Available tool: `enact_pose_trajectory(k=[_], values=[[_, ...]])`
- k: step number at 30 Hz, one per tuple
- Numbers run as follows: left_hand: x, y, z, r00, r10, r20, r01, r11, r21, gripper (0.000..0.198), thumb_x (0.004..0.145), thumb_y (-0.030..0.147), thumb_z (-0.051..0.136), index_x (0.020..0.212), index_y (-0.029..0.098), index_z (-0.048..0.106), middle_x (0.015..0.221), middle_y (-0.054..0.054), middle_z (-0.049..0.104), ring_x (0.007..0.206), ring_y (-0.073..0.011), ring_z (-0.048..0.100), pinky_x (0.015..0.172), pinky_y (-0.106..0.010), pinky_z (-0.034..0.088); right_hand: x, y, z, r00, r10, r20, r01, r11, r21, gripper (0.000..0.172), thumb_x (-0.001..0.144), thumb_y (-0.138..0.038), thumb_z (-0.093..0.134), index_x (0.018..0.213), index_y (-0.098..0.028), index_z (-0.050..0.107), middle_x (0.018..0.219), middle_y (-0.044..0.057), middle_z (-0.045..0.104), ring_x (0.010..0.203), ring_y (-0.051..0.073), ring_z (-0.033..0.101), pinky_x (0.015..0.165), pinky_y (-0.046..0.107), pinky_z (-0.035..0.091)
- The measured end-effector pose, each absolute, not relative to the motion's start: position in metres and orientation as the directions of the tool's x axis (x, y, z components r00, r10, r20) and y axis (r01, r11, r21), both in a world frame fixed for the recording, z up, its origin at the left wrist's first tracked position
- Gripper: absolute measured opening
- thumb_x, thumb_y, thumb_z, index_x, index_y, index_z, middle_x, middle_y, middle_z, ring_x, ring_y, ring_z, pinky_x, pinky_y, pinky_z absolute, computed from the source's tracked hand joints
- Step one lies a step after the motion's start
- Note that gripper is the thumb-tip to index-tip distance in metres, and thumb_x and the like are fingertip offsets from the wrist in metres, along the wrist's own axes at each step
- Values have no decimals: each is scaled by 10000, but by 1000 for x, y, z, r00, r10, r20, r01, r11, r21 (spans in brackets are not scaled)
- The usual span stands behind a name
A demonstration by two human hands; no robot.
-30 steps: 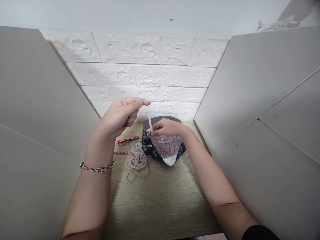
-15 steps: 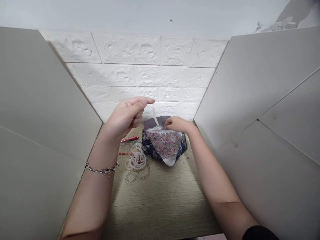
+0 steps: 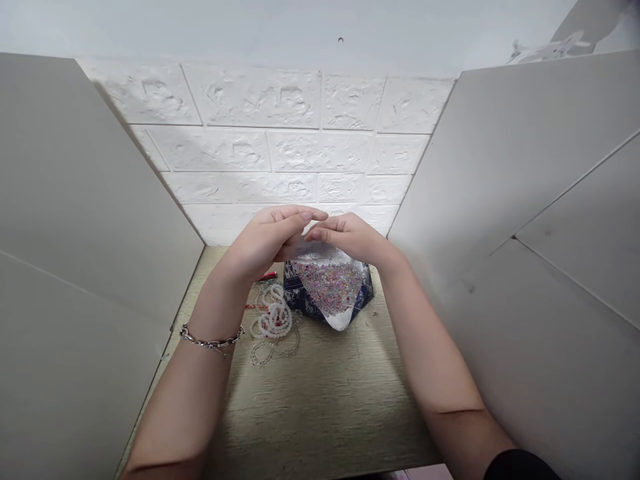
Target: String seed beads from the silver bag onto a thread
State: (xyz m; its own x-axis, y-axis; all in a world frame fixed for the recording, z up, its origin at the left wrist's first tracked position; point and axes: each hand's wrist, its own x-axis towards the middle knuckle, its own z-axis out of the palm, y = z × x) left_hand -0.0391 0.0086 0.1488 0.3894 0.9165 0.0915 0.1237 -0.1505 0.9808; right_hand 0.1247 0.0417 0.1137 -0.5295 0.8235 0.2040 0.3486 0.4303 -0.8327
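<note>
My left hand (image 3: pixel 280 233) hovers above the tabletop, thumb and index finger pinched. A thin string of white beads hung from those fingertips a moment ago; now the hands hide it. My right hand (image 3: pixel 353 238) is close beside it, fingertips curled together near the left ones; whatever they pinch is hidden. Below both hands lies a dark blue patterned pouch (image 3: pixel 295 287), and on it sits a heap of small pink and multicoloured beads (image 3: pixel 330 287) on a silvery-white lining or sheet. Coiled white bead strings (image 3: pixel 275 317) rest to the left of the pouch.
A loop of clear beads (image 3: pixel 263 353) lies in front of the coil. Partly hidden by my left hand is a red pen-like stick (image 3: pixel 270 275). Grey panels (image 3: pixel 90 233) (image 3: pixel 525 200) flank the wooden tabletop (image 3: pixel 320 400), and a white brick-pattern wall (image 3: pixel 295 150) closes the back.
My left hand has moved right and slightly down. My right hand has risen from the beads toward it, so the fingertips nearly meet. The hanging bead string is hidden now.
</note>
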Motion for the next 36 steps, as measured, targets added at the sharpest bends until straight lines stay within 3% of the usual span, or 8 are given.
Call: enact_pose_trajectory(k=[3,5,8,12,20,24,32,36], values=[[-40,6,150,366,925,106,108,-155,982,225,762,295,508,893,151,620,462,80,181,378,-31,143,344,-165,100,129,43,111,-479,875,74,603,389,-696,260,786,-328,469,807,-139,646,732,32,599,677,121,506,655,263,379],[-39,6,150,358,927,112,85,-152,985,226,761,295,512,905,157,619,462,81,180,377,-30,145,341,-160,103,129,42,112,-478,876,57,653,399,-644,249,770,-332,499,854,-148,646,728,31,595,646,111,488,629,257,371],[-39,7,150,372,922,112,59,-144,988,202,751,298,528,862,156,621,457,80,195,373,-25,158,336,-150,107,128,38,117,-529,823,209,483,494,-723,300,771,-388,516,926,-158,629,791,28,595,691,100,496,648,242,380],[-39,9,149,354,926,130,3,-140,990,118,745,268,529,764,170,591,440,84,201,357,-22,152,327,-142,104,128,34,124,-565,745,354,242,560,-793,298,787,-399,501,819,-139,643,791,25,603,751,96,510,681,222,387],[-40,9,148,343,920,188,-147,-145,978,129,774,226,466,670,174,523,440,81,225,338,-18,179,337,-133,122,136,46,113,-653,757,26,457,422,-783,270,711,-364,573,826,-138,663,756,18,630,665,96,512,638,231,385],[-39,9,150,291,928,232,-222,-170,960,143,786,193,450,662,169,516,426,79,260,327,-16,200,334,-130,135,141,62,95,-632,773,-58,521,368,-770,266,701,-353,574,837,-144,668,805,28,645,712,111,533,673,242,385],[-39,10,151,201,940,276,-293,-212,933,135,804,221,473,686,175,521,439,83,267,314,-16,211,313,-129,182,150,83,65,-675,724,-144,396,192,-898,142,657,-224,625,775,-144,641,736,5,627,683,88,544,700,236,399],[-40,13,151,182,949,256,-308,-192,932,130,805,211,476,692,172,528,437,85,266,312,-18,213,301,-131,189,155,87,57,-675,727,-130,231,41,-972,212,650,-282,653,792,-124,638,632,-11,578,538,52,478,547,202,373]])
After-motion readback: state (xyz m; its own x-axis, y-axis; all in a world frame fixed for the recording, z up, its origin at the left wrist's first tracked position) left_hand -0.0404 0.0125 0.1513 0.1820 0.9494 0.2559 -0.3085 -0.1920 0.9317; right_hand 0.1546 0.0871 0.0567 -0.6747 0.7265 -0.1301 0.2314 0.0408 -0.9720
